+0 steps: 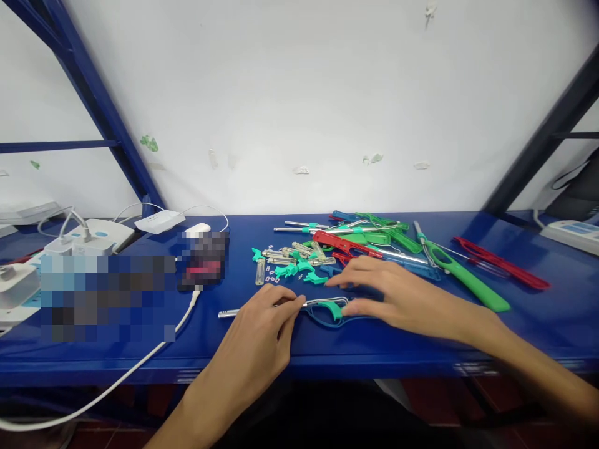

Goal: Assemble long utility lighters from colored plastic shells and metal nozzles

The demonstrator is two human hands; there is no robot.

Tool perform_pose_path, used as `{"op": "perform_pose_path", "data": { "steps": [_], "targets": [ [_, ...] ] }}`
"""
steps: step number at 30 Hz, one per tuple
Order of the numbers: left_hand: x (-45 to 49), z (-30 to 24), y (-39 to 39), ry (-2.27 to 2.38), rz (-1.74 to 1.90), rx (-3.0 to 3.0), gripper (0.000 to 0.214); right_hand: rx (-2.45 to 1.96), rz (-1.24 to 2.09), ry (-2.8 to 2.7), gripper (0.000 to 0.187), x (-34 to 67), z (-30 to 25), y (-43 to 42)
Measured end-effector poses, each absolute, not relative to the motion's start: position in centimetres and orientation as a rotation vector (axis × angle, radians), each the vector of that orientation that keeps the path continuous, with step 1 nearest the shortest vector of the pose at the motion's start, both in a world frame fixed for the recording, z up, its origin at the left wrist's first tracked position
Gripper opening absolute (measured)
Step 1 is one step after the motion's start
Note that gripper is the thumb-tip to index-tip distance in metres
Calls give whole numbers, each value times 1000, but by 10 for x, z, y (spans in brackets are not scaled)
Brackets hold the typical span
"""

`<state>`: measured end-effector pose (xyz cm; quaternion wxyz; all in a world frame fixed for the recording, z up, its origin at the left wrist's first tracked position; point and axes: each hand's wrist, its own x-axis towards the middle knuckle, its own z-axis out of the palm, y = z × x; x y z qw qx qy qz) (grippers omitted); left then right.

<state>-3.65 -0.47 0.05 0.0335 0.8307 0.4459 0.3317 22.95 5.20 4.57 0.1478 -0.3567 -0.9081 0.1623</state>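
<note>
A long lighter with a metal tube and a teal trigger (pixel 327 308) in a blue shell lies on the blue table (pixel 374 355) near its front edge. My left hand (pixel 266 337) pinches the metal tube with thumb and fingers closed. My right hand (pixel 397 299) rests over the blue handle end, thumb against the trigger part, fingers stretched flat toward several small teal triggers (pixel 299 269) and metal parts (pixel 285 254).
A pile of red, green and blue lighter shells (pixel 369 240) lies behind my hands, with a green lighter (pixel 463 280) and a red shell (pixel 500 265) to the right. White chargers and a power strip (pixel 88 237) sit left; a white cable (pixel 140 362) trails off the front.
</note>
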Motion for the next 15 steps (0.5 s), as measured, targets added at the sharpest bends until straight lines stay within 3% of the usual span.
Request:
{"op": "perform_pose_path", "data": {
  "steps": [6, 10, 15],
  "targets": [
    [-38, 2, -6, 1376, 985, 2602, 37, -1157, 115, -2495, 41, 264, 27, 31],
    [-40, 0, -6, 1377, 977, 2629, 45, -1151, 150, -2456, 24, 273, 11, 26],
    [-40, -2, -4, 1366, 991, 2647, 47, -1080, 156, -2400, 25, 270, 7, 30]
  ]
}}
